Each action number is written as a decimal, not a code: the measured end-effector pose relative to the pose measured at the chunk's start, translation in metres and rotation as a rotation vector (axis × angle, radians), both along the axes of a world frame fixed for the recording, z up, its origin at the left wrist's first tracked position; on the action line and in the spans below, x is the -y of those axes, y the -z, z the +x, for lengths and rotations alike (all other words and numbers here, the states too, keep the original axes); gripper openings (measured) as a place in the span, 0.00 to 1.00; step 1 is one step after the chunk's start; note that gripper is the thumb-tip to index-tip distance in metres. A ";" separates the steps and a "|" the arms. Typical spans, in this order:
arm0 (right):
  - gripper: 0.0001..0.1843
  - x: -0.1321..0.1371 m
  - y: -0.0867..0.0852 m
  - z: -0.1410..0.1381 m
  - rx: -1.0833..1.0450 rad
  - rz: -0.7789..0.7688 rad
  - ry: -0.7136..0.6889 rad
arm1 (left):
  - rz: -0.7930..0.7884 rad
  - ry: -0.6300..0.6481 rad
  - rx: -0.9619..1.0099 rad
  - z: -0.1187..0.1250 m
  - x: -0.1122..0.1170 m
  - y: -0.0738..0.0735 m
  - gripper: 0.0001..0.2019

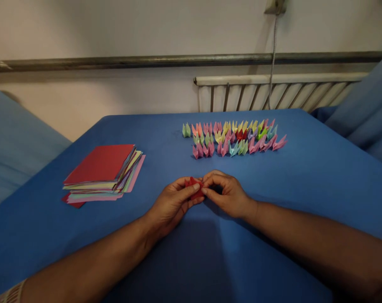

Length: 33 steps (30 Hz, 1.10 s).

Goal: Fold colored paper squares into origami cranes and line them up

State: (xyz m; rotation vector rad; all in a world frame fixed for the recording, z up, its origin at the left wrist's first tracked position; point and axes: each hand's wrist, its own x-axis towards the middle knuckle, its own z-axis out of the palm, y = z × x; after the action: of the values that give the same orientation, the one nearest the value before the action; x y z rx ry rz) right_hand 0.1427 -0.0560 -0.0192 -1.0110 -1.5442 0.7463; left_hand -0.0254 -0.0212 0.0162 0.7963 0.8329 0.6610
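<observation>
We hold a small piece of folded red paper (196, 194) between both hands, just above the near half of a blue table (165, 147). Our left hand (173, 203) is closed around its left side, thumb pressed on the front and fingers curled behind; our right hand (230, 192) pinches its right edge between thumb and fingertips, the other fingers bent inward. Beyond our hands, slightly to the right, folded paper figures (223, 148) stand in three uneven rows, in pink, yellow, green, blue, purple and red. To our left lies a stack of coloured sheets (100, 164), red on top, its edges uneven and a red corner jutting out underneath. Behind the table, a metal rail (140, 62) runs along a pale wall (115, 29), with a cord (274, 46) hanging past it; blue cloth drapes both sides.
</observation>
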 end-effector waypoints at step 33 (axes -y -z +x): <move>0.01 0.002 -0.002 0.001 0.034 0.008 0.009 | -0.046 -0.037 0.026 0.000 0.001 0.002 0.08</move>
State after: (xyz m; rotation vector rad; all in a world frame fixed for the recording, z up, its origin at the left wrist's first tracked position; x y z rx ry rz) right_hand 0.1438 -0.0577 -0.0175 -1.0283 -1.5695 0.7201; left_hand -0.0253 -0.0217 0.0145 0.7310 0.8374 0.6815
